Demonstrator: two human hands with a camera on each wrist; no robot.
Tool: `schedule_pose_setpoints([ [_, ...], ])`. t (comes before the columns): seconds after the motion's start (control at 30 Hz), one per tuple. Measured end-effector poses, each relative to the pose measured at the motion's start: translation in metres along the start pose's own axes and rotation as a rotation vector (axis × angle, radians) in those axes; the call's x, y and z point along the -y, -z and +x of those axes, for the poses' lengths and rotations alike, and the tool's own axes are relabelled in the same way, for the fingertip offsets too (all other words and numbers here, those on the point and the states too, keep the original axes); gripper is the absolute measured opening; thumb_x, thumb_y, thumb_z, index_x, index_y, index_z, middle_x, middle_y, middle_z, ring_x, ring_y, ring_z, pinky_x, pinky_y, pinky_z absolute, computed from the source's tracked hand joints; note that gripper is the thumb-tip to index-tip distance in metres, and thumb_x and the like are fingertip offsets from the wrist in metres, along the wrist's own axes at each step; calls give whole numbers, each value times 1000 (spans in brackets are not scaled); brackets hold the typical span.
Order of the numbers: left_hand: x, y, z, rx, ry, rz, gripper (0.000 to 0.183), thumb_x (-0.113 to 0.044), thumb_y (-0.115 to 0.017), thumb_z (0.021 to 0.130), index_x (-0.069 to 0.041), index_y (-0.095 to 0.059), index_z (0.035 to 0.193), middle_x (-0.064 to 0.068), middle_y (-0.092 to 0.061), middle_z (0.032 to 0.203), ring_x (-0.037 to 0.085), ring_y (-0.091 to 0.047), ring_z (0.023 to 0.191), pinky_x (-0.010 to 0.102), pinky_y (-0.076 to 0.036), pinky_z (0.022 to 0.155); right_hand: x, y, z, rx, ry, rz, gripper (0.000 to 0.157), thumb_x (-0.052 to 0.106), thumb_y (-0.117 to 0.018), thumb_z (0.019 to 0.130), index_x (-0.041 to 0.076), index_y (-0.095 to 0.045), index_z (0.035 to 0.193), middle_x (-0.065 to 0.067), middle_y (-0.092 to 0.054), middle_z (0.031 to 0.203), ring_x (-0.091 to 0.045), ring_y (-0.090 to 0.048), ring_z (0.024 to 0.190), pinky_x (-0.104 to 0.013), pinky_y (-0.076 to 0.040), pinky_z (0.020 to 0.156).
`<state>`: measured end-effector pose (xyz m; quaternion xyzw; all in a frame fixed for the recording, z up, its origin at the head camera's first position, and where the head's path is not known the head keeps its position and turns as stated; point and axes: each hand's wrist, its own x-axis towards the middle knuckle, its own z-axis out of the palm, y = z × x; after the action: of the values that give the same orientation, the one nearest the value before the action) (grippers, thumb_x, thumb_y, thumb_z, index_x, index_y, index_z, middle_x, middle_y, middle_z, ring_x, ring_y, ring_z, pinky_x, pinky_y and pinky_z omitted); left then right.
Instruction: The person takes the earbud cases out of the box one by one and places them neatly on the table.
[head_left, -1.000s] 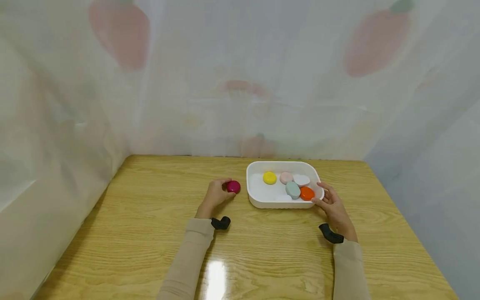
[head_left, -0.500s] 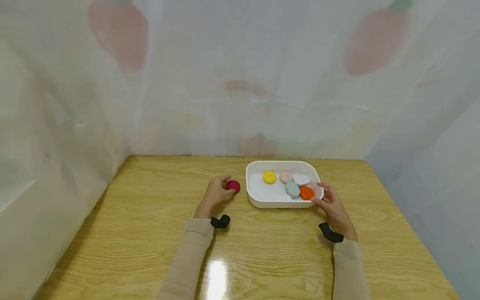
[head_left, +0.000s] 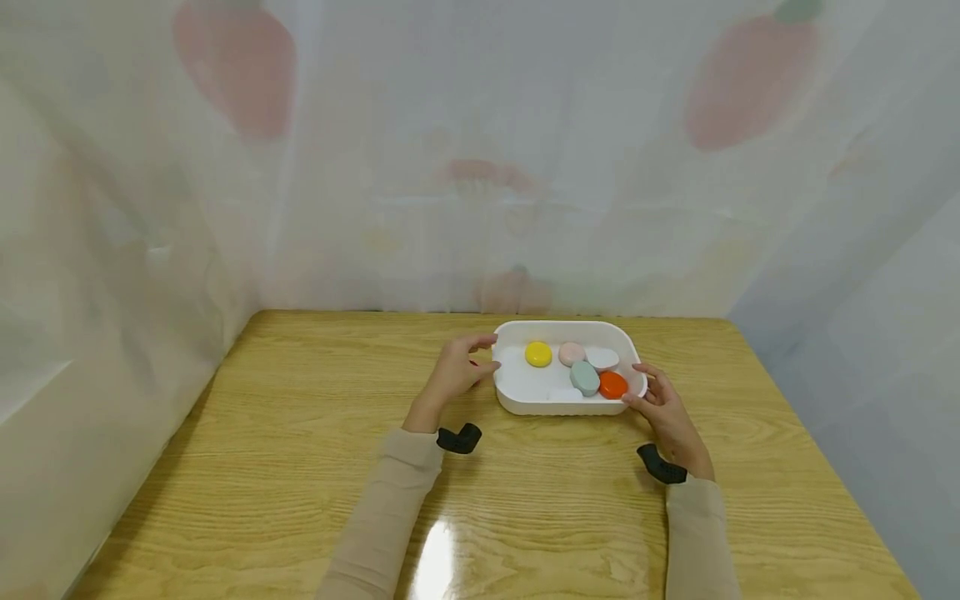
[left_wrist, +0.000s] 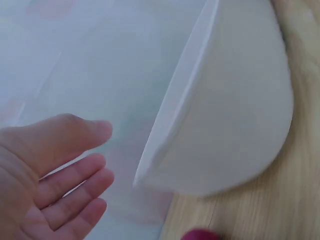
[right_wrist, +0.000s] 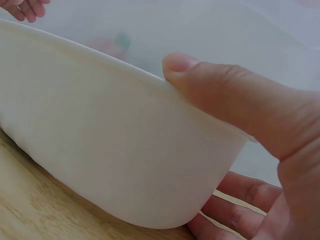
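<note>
A white rounded plastic bin point(head_left: 525, 408) stands on the table, holding smooth pebble-like pieces: yellow point(head_left: 537, 354), pale pink point(head_left: 572, 354), white point(head_left: 602, 359), pale green point(head_left: 585, 378) and orange point(head_left: 613, 385). My right hand point(head_left: 670, 421) grips the bin's right end; in the right wrist view the thumb lies on the rim and the fingers curl under the outer wall. At the bin's left end hovers my left hand point(head_left: 454, 371), fingers spread and nothing between them. The left wrist view shows it apart from the wall. Below it lies a round magenta piece point(left_wrist: 200, 235), mostly hidden.
The wooden table point(head_left: 300, 400) extends left of and in front of the bin. A pale curtain point(head_left: 480, 250) with fruit prints hangs behind it and along both sides. Each wrist carries a black mount point(head_left: 460, 438).
My left hand has let go of the magenta piece on the table and moved right and slightly up to the bin's left end. My right hand keeps its grip; the bin stays in place.
</note>
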<state>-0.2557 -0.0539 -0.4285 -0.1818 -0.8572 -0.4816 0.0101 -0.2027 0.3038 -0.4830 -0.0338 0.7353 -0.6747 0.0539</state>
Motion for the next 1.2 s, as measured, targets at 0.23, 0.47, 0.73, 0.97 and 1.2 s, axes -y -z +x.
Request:
schedule_pose_setpoints([
  [0.23,-10,-33,11,202,-115,-9,45,-11,-71,87,3,-59,127,21,-64,127,33,-62,116,43,-48,106,-1,-1,-1,-2,-39,-16,65,19,-61,95,12,-24,149,-14,-31,144,4,-53,108,-6,-49,87],
  [0.47,-11,-53,23,335,-133,13,41,-10,-71,86,4,-61,123,19,-66,122,29,-64,110,38,-50,104,-2,-5,1,17,-40,2,67,20,-61,95,13,-23,150,-18,-26,149,6,-52,112,-5,-49,88],
  [0.73,-24,-77,35,391,-73,17,48,-12,-76,82,-1,-62,126,14,-67,124,25,-64,114,29,-51,104,-3,2,-1,24,-20,-24,64,20,-59,96,14,-24,149,-5,-35,139,6,-53,109,-5,-49,88],
  [0.97,-23,-97,44,429,-15,58,49,-6,-78,78,-1,-63,125,14,-69,119,24,-66,110,22,-53,96,-2,9,-8,17,0,7,62,16,-57,97,13,-24,149,2,-39,132,6,-55,105,-6,-50,86],
  [1.2,-23,-99,46,466,57,133,43,1,-75,79,0,-66,120,13,-70,116,23,-66,106,21,-54,92,-4,9,-8,-7,-32,-4,62,18,-59,96,15,-25,149,4,-39,130,6,-54,105,-6,-49,86],
])
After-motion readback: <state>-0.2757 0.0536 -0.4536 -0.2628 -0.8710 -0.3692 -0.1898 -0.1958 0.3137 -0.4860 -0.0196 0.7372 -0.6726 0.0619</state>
